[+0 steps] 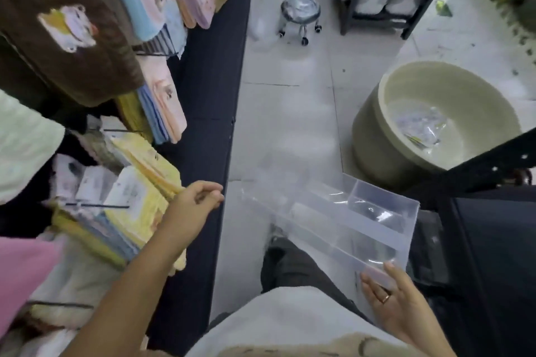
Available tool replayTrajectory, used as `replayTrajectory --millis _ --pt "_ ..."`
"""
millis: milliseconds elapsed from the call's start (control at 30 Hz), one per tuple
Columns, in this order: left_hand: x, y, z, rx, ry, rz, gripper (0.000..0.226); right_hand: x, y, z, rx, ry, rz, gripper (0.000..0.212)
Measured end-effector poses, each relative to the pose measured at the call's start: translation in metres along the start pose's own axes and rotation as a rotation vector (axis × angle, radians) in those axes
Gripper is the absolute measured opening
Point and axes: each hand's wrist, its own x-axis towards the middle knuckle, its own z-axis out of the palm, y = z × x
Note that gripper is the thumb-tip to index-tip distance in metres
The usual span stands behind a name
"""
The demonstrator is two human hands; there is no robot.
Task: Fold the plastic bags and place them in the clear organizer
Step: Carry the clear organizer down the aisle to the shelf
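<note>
The clear organizer (pixel 385 211), divided into compartments, lies tilted over my lap at lower right. A folded clear bag (pixel 374 213) lies in its far right compartment. My right hand (pixel 391 298) presses straight fingers against the organizer's near corner wall. My left hand (pixel 197 203) reaches out to the left of the organizer, fingers curled with the thumb pinched against them. It seems to pinch the edge of a nearly invisible clear plastic bag (pixel 269 171) that hazes the floor between the hand and the organizer. More clear plastic bags (pixel 420 127) lie inside a beige basin (pixel 374 136).
At left, a dark shelf unit (pixel 208 124) holds hanging towels and yellow packaged goods (pixel 139 197). A small chrome stool on wheels (pixel 300 16) stands on the grey floor ahead. A black metal rack (pixel 377 17) stands behind it. A black frame (pixel 493 153) crosses at right.
</note>
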Motion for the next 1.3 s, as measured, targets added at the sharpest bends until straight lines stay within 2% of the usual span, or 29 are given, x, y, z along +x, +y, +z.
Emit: replayTrajectory --millis 100,200,333,567,700,800,1000,1067,1200,1300 --pt "0.084 0.034 0.011 -0.012 0.006 -0.010 0.014 0.064 -0.049 0.057 -0.011 0.017 0.004 0.004" --pt "0.162 0.066 0.023 -0.021 0.008 -0.070 0.013 0.131 -0.113 0.120 -0.056 0.002 0.037 0.019" --pt "0.253 0.109 0.032 -0.046 -0.006 -0.143 0.016 0.212 -0.202 0.205 -0.146 -0.049 -0.033 0.037" --pt "0.426 0.163 0.029 -0.067 0.058 -0.251 0.017 0.361 -0.335 0.350 -0.122 -0.100 -0.047 0.035" --pt "0.565 0.216 0.030 -0.057 0.055 -0.214 0.016 0.445 -0.399 0.432 -0.137 -0.095 -0.070 0.018" --pt "0.669 0.281 0.030 -0.022 0.026 -0.150 0.016 0.491 -0.450 0.487 -0.129 -0.070 -0.066 0.015" --pt "0.858 0.415 0.042 -0.010 -0.006 -0.009 0.015 0.578 -0.552 0.568 -0.102 -0.040 -0.035 0.029" --pt "0.916 0.447 0.052 0.002 -0.005 0.006 0.014 0.615 -0.586 0.592 -0.102 -0.043 -0.023 0.027" --pt "1.021 0.492 0.082 -0.022 0.058 -0.018 0.014 0.705 -0.667 0.647 -0.193 -0.078 -0.016 0.020" --pt "1.080 0.513 0.104 -0.088 0.106 -0.101 0.014 0.774 -0.746 0.701 -0.323 -0.153 -0.039 0.036"
